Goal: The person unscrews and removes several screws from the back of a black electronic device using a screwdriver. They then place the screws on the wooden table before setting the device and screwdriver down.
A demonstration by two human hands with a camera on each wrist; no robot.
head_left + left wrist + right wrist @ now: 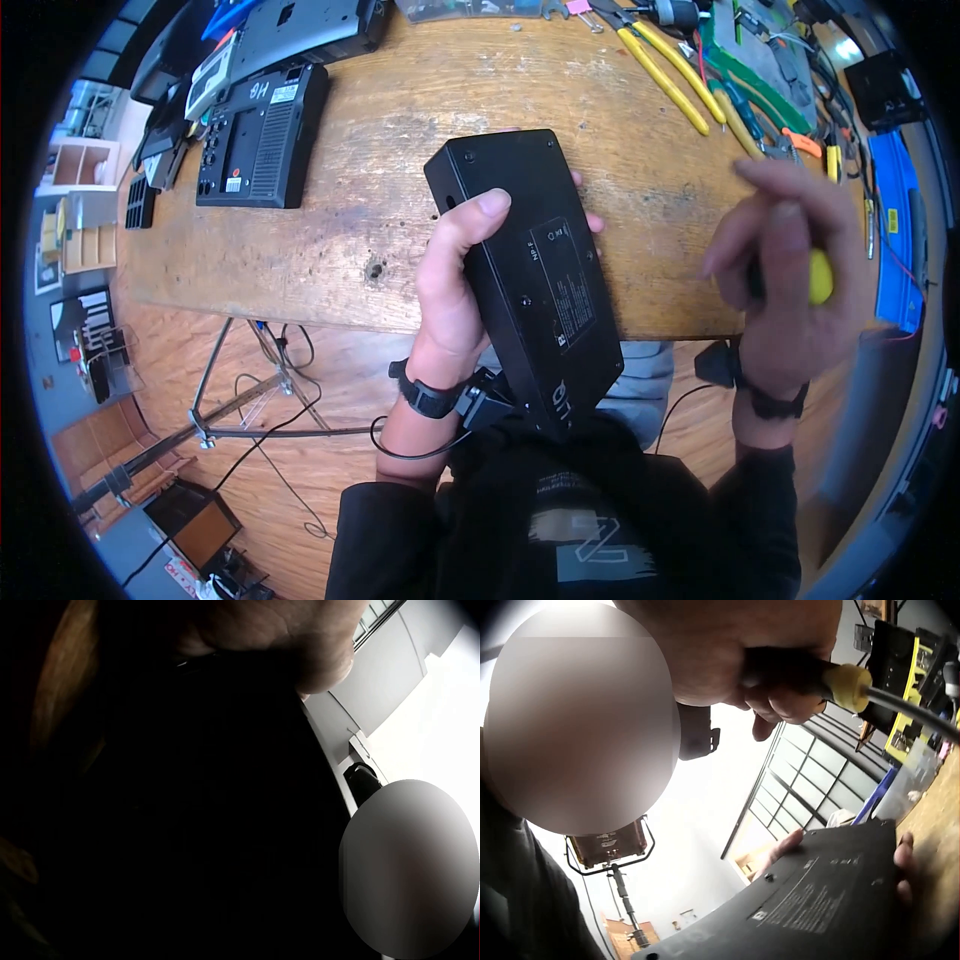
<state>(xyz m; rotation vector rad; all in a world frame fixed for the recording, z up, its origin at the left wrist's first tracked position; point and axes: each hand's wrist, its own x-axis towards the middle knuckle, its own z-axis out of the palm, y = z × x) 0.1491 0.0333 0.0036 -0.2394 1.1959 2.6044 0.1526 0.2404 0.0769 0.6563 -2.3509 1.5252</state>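
A black rectangular box (535, 190) with a printed label and several screws in its face is tilted up over the table's front edge. My left hand (450, 265) grips it, thumb on the near face and fingertips showing past the far side. The left wrist view is mostly filled by the dark side of the box (225, 795). Off to the right of the box, my right hand (795, 290) is raised and blurred, fingers around a screwdriver (821, 277) with a black and yellow handle. In the right wrist view the screwdriver's shaft (911, 711) points away from the box.
On the worn wooden table (370, 180), a black device (262, 135) lies at the left beside other black housings. Yellow-handled pliers (665, 80) and various tools crowd the back right, near a green-edged tray (765, 60). A blue case (897, 230) stands at the right edge.
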